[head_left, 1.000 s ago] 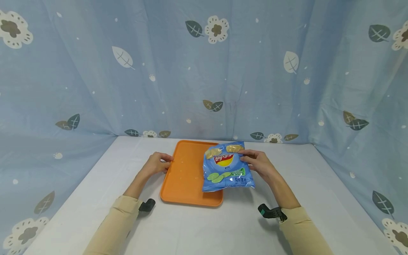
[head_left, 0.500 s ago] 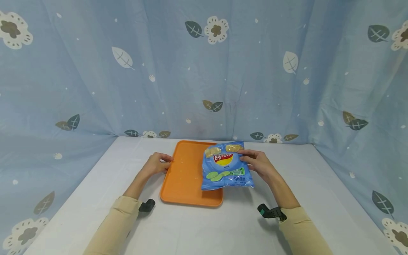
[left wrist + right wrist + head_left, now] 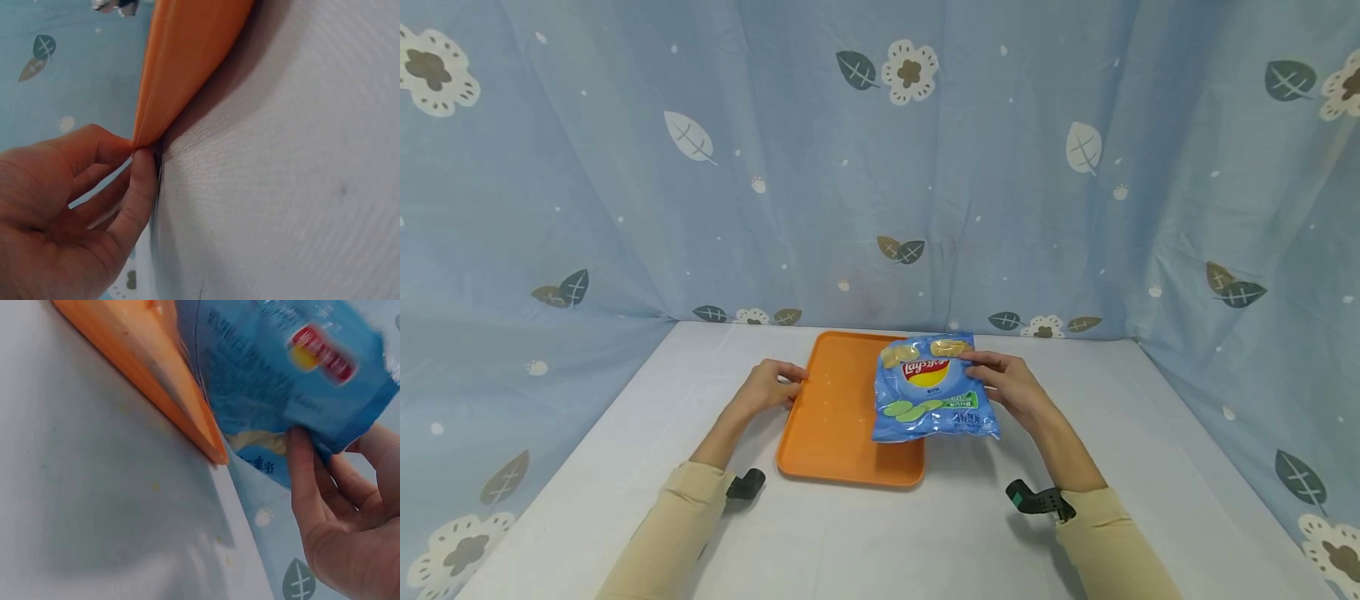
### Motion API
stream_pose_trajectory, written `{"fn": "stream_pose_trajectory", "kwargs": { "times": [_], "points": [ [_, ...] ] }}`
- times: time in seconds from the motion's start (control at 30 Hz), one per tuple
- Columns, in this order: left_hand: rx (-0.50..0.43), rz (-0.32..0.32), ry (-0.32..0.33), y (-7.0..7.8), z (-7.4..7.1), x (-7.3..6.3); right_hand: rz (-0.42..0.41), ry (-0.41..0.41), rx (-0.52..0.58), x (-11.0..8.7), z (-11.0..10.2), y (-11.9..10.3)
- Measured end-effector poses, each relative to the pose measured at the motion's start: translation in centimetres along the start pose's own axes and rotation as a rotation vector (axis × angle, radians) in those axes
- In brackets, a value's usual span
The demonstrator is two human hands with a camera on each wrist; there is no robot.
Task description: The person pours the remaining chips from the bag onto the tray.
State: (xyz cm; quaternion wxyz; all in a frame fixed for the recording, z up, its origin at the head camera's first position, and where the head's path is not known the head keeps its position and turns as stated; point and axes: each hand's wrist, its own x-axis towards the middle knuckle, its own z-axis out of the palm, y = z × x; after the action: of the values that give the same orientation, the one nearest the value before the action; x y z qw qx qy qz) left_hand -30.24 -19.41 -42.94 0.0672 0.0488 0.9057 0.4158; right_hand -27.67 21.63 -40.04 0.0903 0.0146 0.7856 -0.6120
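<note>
A blue bag of potato chips (image 3: 917, 423) is tilted above the right part of an orange tray (image 3: 831, 433) and overhangs its right edge. My right hand (image 3: 1011, 387) pinches the bag by its right side; in the right wrist view the thumb and fingers of that hand (image 3: 350, 519) grip the printed back of the bag (image 3: 250, 369). My left hand (image 3: 763, 387) holds the tray's left rim. Up close in the left wrist view, the thumb and index finger of the hand (image 3: 81, 206) pinch the tray's edge (image 3: 175, 75).
The tray lies on a white table (image 3: 865, 542). A blue curtain (image 3: 880, 183) with flowers and leaves hangs behind and at both sides of the table. Several small crumbs (image 3: 155, 485) show on the white surface in the right wrist view.
The lower edge of the chip bag has risen slightly and shifted a little left, tilting the bag. Both hands stay in place, and the tray has not moved.
</note>
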Motion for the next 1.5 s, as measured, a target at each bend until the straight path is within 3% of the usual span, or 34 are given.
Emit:
{"fn": "stream_pose_trajectory", "kwargs": {
  "times": [1.5],
  "points": [
    [-0.011, 0.002, 0.006, -0.15, 0.09, 0.05, -0.017, -0.026, 0.043, -0.04, 0.37, -0.39]
  ]
}}
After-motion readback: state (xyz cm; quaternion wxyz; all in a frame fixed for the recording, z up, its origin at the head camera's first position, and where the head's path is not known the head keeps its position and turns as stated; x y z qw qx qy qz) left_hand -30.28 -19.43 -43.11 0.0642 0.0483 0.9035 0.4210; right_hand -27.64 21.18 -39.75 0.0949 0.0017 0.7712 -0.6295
